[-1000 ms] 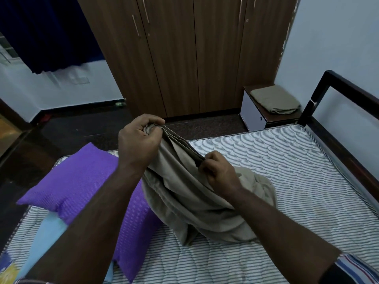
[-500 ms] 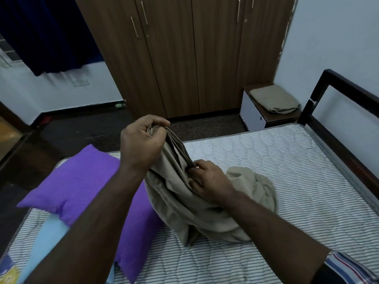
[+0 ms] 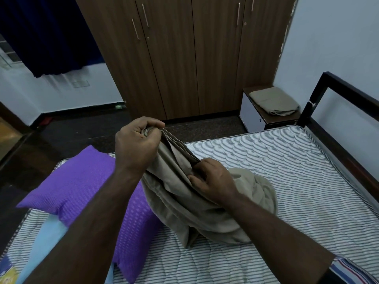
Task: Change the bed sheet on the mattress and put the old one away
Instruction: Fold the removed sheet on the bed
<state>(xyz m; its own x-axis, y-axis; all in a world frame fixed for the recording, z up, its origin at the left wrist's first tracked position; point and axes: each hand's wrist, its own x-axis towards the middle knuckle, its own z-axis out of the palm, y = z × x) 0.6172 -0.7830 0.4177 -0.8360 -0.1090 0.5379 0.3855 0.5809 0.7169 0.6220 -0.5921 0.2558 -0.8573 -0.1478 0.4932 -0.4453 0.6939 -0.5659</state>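
At frame centre, the soft, light sheet (image 3: 184, 201) is gripped by the left hand (image 3: 137, 142) and pinched by the right hand (image 3: 213, 181), best gathered along its edge.

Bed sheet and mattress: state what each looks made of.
Bed sheet: thin woven cloth, probably cotton, matte beige; it bunches in soft folds under both hands. Mattress: padded, with a quilted striped fabric cover; wavy stitch lines show. Filling unseen.
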